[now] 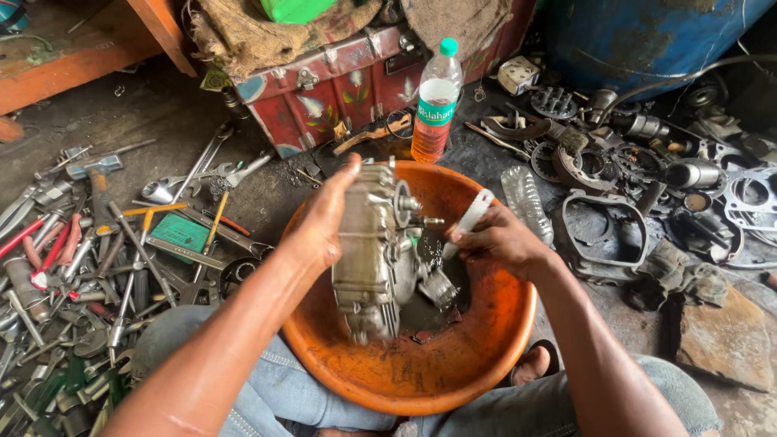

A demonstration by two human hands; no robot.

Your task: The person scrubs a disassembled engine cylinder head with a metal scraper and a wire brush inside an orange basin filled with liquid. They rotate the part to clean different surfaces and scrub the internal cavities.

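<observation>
My left hand (324, 218) grips the side of a grey metal engine part (374, 259) and holds it upright inside an orange plastic basin (453, 364). The part's lower end is blurred. My right hand (502, 239) is shut on a white-handled brush (469, 217), whose tip points down at the part's right side. Dark liquid lies at the bottom of the basin around the part.
A plastic bottle of orange liquid (433, 105) stands behind the basin, before a red metal trunk (340, 81). Several spanners and screwdrivers (89, 259) litter the floor at left. Gaskets, rings and engine pieces (647, 178) lie at right. A blue drum (647, 32) stands at back right.
</observation>
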